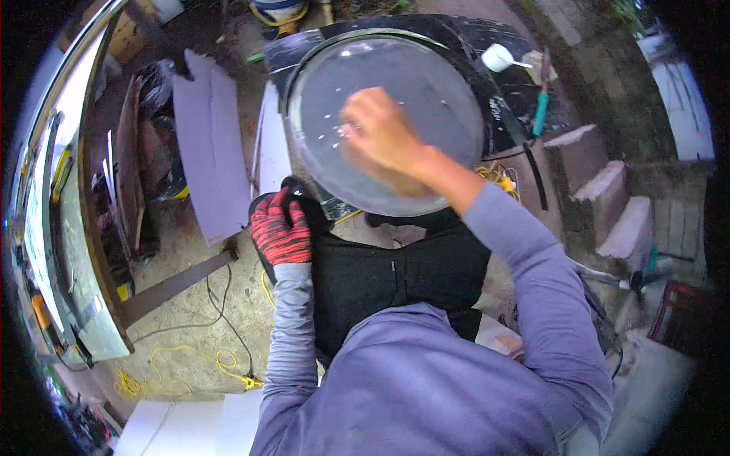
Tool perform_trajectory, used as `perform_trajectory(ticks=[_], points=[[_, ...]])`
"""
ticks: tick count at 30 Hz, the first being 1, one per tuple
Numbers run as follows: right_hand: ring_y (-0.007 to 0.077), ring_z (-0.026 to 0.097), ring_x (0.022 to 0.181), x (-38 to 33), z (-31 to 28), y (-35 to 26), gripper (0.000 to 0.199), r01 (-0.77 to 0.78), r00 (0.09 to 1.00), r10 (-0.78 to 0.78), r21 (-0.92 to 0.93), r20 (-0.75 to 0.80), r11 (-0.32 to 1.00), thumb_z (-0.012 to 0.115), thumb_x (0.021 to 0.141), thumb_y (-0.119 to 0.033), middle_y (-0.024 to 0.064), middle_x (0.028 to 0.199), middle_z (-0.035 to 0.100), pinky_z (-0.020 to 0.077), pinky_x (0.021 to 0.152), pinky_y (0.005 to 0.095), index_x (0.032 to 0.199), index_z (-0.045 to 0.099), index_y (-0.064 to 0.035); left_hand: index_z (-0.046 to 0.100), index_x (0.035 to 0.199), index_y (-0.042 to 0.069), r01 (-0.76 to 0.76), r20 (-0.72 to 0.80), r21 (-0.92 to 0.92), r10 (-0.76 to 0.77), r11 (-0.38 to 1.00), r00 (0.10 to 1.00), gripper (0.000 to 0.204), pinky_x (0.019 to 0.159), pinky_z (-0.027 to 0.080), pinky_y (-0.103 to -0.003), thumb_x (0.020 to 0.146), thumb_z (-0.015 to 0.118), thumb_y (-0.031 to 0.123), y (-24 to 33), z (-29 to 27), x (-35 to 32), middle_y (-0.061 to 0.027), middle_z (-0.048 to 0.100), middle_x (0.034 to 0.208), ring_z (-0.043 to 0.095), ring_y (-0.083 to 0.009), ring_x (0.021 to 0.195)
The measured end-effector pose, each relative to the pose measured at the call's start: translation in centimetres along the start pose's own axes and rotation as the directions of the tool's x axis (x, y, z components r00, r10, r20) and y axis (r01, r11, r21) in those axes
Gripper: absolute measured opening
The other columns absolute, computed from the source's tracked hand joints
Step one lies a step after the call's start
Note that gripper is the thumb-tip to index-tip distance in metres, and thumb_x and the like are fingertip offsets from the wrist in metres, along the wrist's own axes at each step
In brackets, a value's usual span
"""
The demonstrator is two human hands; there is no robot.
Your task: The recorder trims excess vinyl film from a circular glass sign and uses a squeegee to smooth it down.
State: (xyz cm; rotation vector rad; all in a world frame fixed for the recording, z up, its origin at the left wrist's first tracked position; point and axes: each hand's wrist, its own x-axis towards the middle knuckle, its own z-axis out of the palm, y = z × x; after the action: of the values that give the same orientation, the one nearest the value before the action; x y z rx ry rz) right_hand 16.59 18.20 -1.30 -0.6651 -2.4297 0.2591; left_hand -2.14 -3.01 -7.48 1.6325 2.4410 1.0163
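My right hand (380, 133) is bare and blurred by motion, its fingers bunched together over a round grey disc (426, 91) with a raised rim. Small white bits (340, 135) lie scattered on the disc beside the fingertips. What the fingers hold, if anything, is hidden. At the disc's near left, my left hand (281, 232) wears a red and black striped glove. Its fingers curl by my knee around something black that I cannot make out. The disc lies on a black, paint-spotted board (502, 91) in front of my lap.
A white cup with a handle (498, 58) and a teal-handled tool (541, 106) lie at the far right. Concrete steps (604, 182) rise on the right. Grey panels (209, 144) and a wooden frame stand left. A yellow cord (220, 359) crosses the floor.
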Motion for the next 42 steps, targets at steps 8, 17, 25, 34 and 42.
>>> perform_trajectory(ticks=[8,17,25,34,42], points=[[0.0292,0.054,0.103,1.7,4.4,-1.2,0.020,0.040,0.997,-0.032,-0.130,0.067,0.991,0.067,0.088,-0.023,0.0112,0.104,0.056,0.0463,0.092,0.0435,0.097,0.061,-0.0055,0.071,0.115,0.007,0.017,-0.011,-0.078,-0.018,0.997,1.000,0.027,0.095,0.051,-0.046,0.090,0.068,0.018,-0.5,0.5,-0.2,-0.0172,0.065,0.114,0.064,-0.0356,0.104],[0.0309,0.056,0.104,-1.9,0.5,3.9,0.019,-0.145,0.988,0.154,-0.257,0.018,0.955,0.068,0.088,-0.023,0.0114,0.102,0.059,0.0471,0.091,0.0445,0.095,0.063,-0.0067,0.072,0.112,0.010,0.011,-0.013,-0.009,-0.012,1.000,1.000,0.027,0.094,0.051,-0.047,0.085,0.071,0.015,0.2,0.0,-0.1,-0.0143,0.068,0.107,0.064,-0.0349,0.102],[0.0322,0.056,0.106,-2.3,-2.2,4.5,0.018,-0.295,0.954,0.298,-0.173,-0.008,0.940,0.069,0.088,-0.019,0.0107,0.105,0.060,0.0459,0.095,0.0458,0.100,0.064,-0.0070,0.073,0.112,0.012,-0.012,-0.016,0.043,0.012,0.999,1.000,0.028,0.094,0.050,-0.048,0.084,0.071,0.016,-0.2,0.0,-0.2,-0.0150,0.069,0.107,0.063,-0.0355,0.103],[0.0303,0.057,0.111,2.6,3.1,1.5,0.019,-0.086,0.996,0.087,-0.032,0.034,0.996,0.066,0.090,-0.021,0.0094,0.111,0.062,0.0462,0.099,0.0448,0.103,0.068,-0.0065,0.073,0.111,0.013,-0.007,-0.004,0.042,0.008,0.999,1.000,0.026,0.095,0.049,-0.048,0.085,0.071,0.019,0.7,-0.1,0.0,-0.0139,0.070,0.106,0.063,-0.0349,0.104],[0.0311,0.060,0.103,0.9,2.0,4.1,0.012,-0.167,0.986,0.167,0.046,0.004,0.985,0.069,0.088,-0.016,0.0111,0.101,0.065,0.0497,0.092,0.0419,0.093,0.068,-0.0056,0.072,0.110,0.011,0.013,-0.007,-0.006,-0.013,1.000,1.000,0.025,0.095,0.050,-0.047,0.086,0.070,0.017,-0.2,-0.4,-0.2,-0.0122,0.070,0.106,0.064,-0.0332,0.103]])
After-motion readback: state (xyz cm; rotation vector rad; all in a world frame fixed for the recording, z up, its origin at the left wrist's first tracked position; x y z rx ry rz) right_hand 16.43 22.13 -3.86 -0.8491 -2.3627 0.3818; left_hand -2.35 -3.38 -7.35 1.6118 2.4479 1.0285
